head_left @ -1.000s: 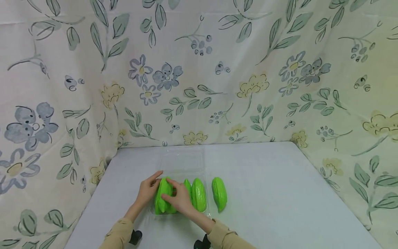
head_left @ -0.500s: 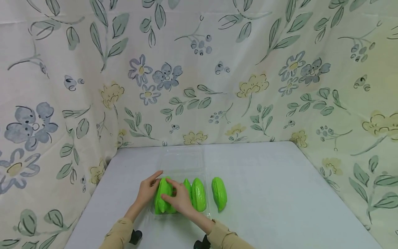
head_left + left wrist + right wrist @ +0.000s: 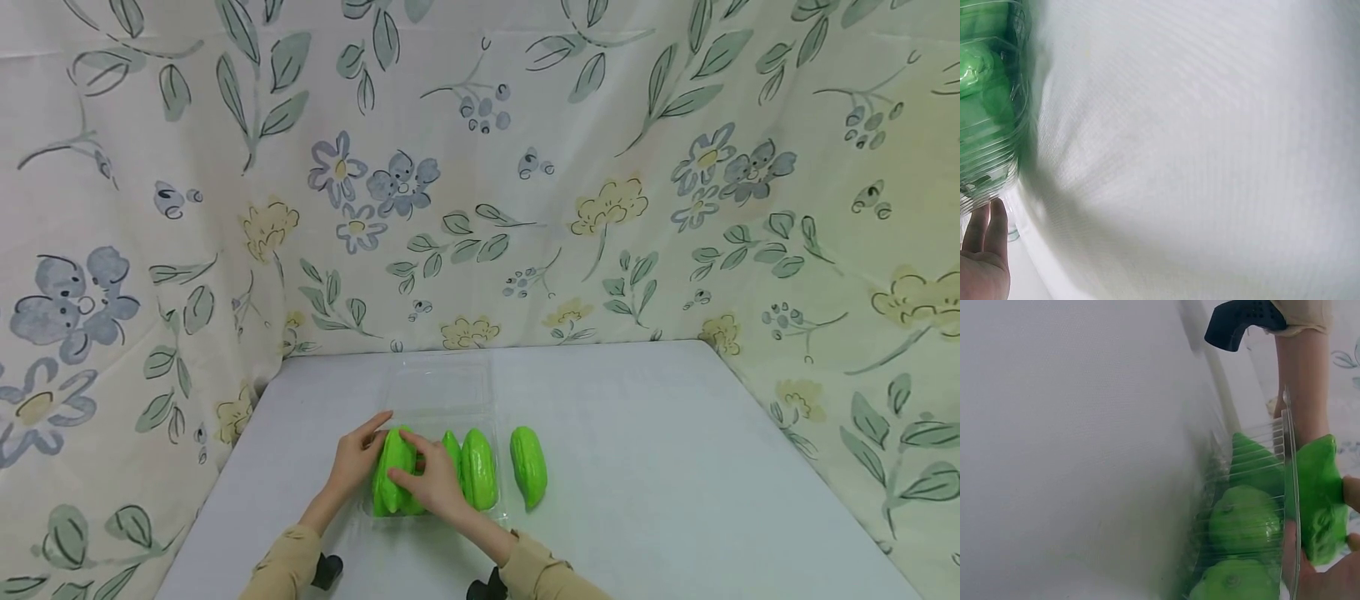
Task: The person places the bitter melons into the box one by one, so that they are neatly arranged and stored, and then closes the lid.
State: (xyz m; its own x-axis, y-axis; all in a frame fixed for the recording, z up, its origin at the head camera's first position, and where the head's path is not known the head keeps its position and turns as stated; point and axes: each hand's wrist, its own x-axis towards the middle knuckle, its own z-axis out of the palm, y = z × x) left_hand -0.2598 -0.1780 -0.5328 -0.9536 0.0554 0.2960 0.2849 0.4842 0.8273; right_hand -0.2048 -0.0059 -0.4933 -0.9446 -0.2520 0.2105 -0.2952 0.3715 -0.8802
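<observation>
A clear plastic clamshell box (image 3: 502, 492) lies with its lid (image 3: 441, 387) laid back, holding several bright green bitter melons (image 3: 480, 469). My right hand (image 3: 441, 483) pinches one bitter melon (image 3: 397, 471) between thumb and fingers, above others at the box's left end. In the right wrist view, this melon (image 3: 1319, 503) sits above the box rim. At the box's left side is my left hand (image 3: 356, 460). Its straight fingers (image 3: 997, 228) touch the ribbed outer wall in the left wrist view; its thumb is largely hidden.
Another bitter melon (image 3: 529, 468) lies on the white table (image 3: 660, 475), just right of the box. A floral curtain (image 3: 480, 183) hangs behind the table and along its sides. Black wrist mounts (image 3: 327, 572) show below the sleeves.
</observation>
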